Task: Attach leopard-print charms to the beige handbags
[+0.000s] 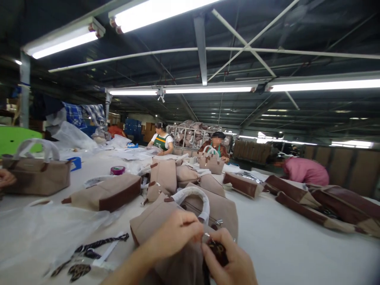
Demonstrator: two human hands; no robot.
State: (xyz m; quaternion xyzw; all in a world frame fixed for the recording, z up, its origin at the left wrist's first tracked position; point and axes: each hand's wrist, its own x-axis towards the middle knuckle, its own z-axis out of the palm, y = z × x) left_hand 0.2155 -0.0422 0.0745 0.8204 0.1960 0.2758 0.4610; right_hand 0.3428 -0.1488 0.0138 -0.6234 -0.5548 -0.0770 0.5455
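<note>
A beige handbag (154,217) with a wrapped, arched handle (204,198) stands at the table's front, partly behind my hands. My left hand (181,233) is closed over it, its fingertips pinched on something I cannot make out. To its right, my right hand (231,261) grips a dark leopard-patterned piece (218,251) between thumb and fingers, with a small shiny metal part (205,237) at its upper end. The two hands nearly meet. Dark patterned straps (92,247) and a leopard-patterned tag (79,271) lie on the table at lower left.
Several beige and brown bags, including one at the left (38,174), cover the white table (276,233). Clear plastic (53,233) lies at lower left, purple tape (118,170) farther back. Another person's hand (6,178) shows at the left edge; people work beyond.
</note>
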